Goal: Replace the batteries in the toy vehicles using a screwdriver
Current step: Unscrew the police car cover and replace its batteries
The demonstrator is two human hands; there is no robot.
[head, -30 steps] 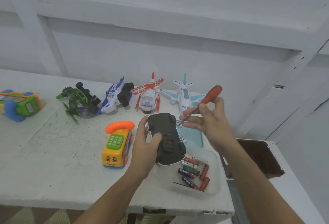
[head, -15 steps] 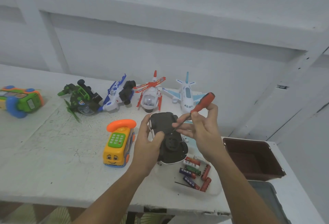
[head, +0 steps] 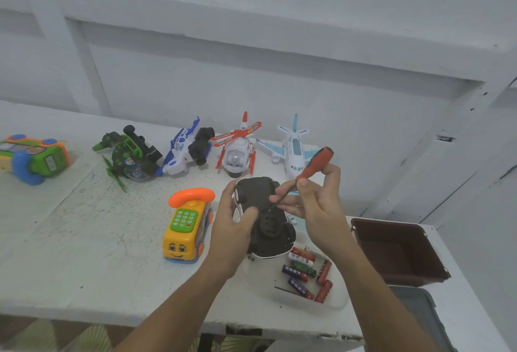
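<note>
My left hand (head: 233, 228) grips an upturned toy car (head: 265, 217), its black underside facing me, held above the table's front right part. My right hand (head: 316, 206) holds a red-handled screwdriver (head: 314, 165) slanted down-left, with the thin shaft's tip resting on the car's underside near its middle. Just below the car, a clear tray (head: 340, 300) holds several loose batteries (head: 305, 273).
On the white table (head: 84, 239) stand a yellow phone bus (head: 187, 228), a green helicopter (head: 130, 155), a blue-white plane (head: 187, 147), a red-white helicopter (head: 237, 150), a light-blue airliner (head: 293, 150) and a green-orange toy (head: 33, 155). A brown bin (head: 397, 251) sits at right.
My right hand has lowered the screwdriver from above the car until its tip meets the underside. The car stays in my left hand. My view has shifted slightly.
</note>
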